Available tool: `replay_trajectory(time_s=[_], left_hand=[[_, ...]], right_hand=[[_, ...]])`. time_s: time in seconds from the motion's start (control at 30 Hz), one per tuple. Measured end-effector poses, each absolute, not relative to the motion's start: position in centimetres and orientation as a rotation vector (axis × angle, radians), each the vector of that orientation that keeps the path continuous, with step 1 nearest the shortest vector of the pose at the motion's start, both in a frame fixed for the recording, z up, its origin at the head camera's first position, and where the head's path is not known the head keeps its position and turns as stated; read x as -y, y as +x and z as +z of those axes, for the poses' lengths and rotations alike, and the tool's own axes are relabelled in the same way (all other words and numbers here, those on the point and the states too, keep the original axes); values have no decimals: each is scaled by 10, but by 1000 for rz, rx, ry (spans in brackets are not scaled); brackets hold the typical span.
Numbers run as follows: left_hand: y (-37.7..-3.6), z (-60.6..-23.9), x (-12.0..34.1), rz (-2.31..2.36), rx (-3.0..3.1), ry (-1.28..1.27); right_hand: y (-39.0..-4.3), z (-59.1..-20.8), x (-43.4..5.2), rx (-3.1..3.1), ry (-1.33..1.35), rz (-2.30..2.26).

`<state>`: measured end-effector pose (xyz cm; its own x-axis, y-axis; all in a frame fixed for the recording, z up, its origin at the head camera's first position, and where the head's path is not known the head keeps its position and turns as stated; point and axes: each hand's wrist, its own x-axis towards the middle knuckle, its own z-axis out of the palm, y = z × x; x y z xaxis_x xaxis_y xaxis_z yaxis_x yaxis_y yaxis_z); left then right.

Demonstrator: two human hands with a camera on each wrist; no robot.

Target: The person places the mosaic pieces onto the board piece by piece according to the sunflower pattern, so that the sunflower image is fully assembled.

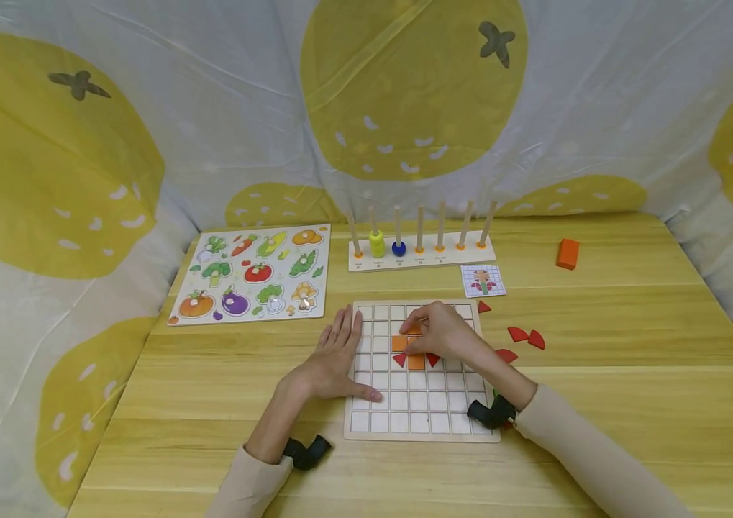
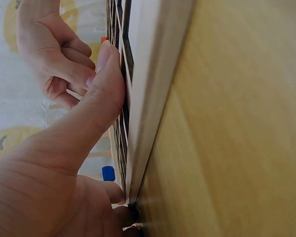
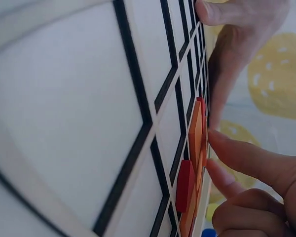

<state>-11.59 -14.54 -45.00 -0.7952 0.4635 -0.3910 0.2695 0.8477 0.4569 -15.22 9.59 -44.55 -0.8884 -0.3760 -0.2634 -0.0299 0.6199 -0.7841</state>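
Note:
A white grid board (image 1: 414, 403) lies on the wooden table (image 1: 599, 403). My left hand (image 1: 339, 354) rests flat on its left edge, fingers straight, with the thumb (image 2: 101, 98) on the grid. My right hand (image 1: 419, 332) hovers over the board's middle with curled fingers (image 3: 246, 158) and pinches an orange square tile (image 1: 413, 329) at a cell. Two more orange tiles (image 1: 400, 343) (image 1: 416, 362) and two red triangles (image 1: 399, 359) (image 1: 433, 359) sit in cells beside it. In the right wrist view the orange tiles (image 3: 195, 128) and a red piece (image 3: 185, 185) stand proud of the board (image 3: 64, 123).
Loose red pieces (image 1: 518, 334) (image 1: 536, 339) lie right of the board, and a small pattern card (image 1: 483, 280) behind it. A peg rack with rings (image 1: 421, 248), a vegetable puzzle (image 1: 252, 275) and an orange block (image 1: 567, 253) sit farther back. Printed cloth surrounds the table.

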Motion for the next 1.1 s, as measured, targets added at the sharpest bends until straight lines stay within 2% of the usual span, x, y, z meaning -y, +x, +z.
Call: replay_trajectory(time_s=[0.87,1.1], left_hand=[[-116,-451,145,528,-2518,527],[-116,-450,145,526,-2520,529]], right_hand=[[-155,-449,-92,-2428,-301,-1175],[-155,-446,-104,-2382,-284,-1264]])
